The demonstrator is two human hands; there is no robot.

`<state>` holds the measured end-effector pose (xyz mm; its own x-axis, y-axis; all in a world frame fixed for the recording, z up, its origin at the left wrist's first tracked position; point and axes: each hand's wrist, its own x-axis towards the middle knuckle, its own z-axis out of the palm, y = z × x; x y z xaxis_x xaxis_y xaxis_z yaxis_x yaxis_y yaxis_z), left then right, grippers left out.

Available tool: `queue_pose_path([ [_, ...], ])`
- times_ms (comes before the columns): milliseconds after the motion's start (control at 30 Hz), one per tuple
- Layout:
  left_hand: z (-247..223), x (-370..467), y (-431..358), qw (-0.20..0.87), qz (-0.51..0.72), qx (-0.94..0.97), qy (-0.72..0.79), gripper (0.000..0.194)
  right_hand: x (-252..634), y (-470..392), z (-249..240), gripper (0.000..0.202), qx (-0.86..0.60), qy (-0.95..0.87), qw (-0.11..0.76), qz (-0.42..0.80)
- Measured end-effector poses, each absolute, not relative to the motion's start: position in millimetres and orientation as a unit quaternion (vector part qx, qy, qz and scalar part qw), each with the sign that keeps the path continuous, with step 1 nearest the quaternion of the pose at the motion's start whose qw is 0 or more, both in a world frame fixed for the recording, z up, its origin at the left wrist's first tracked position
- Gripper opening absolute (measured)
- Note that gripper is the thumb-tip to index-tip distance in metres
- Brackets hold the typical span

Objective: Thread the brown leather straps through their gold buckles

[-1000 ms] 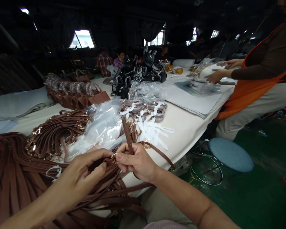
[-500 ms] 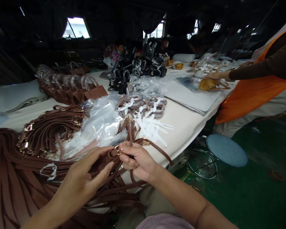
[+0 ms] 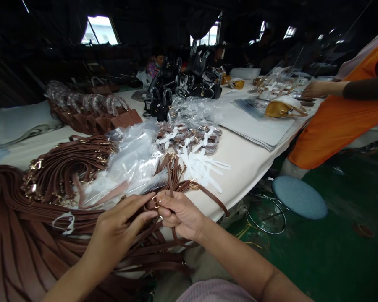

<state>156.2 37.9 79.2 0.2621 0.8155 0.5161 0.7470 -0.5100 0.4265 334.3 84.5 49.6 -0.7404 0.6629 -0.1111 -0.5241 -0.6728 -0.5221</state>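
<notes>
My left hand (image 3: 113, 230) is closed on a brown leather strap (image 3: 150, 204), its thumb below and its fingers above. My right hand (image 3: 183, 214) pinches the same strap at a gold-coloured metal buckle (image 3: 155, 201), just right of the left fingertips. Another length of the strap rises behind the right fingers and hangs below them. Around and under both hands lie more brown straps (image 3: 25, 235), a thick bundle of them spreading to the left. Coiled straps with gold clasps (image 3: 71, 165) sit beyond my left hand. White paper strips (image 3: 201, 167) lie beyond my right hand.
Clear plastic bags (image 3: 135, 157) cover the table's middle. Brown handbags (image 3: 94, 117) and black handbags (image 3: 159, 110) stand behind. A mustard bag (image 3: 277, 108) lies near a co-worker in an orange apron (image 3: 334, 126). A blue round stool (image 3: 299, 197) stands right of the table edge.
My left thumb and fingers have closed in toward the buckle, while my right hand stays nearly in place. The co-worker's hand has moved right, off the mustard bag.
</notes>
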Motion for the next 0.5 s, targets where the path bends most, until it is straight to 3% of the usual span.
queue_pose_path([
  [100, 79, 156, 40, 0.114, 0.349, 0.743, 0.560, 0.032, 333, 89, 41, 0.035, -0.109, -0.188, 0.297, 0.930],
  [233, 76, 152, 42, 0.212, 0.341, 0.691, 0.601, 0.053, 338, 98, 32, 0.042, -0.082, -0.113, 0.269, 0.953],
  [333, 71, 148, 41, 0.283, 0.354, 0.661, 0.599, 0.057, 342, 99, 29, 0.044, -0.068, -0.094, 0.267, 0.957],
  [500, 69, 142, 37, 0.295, 0.350, 0.661, 0.595, 0.056, 342, 98, 28, 0.044, -0.050, -0.070, 0.265, 0.960],
])
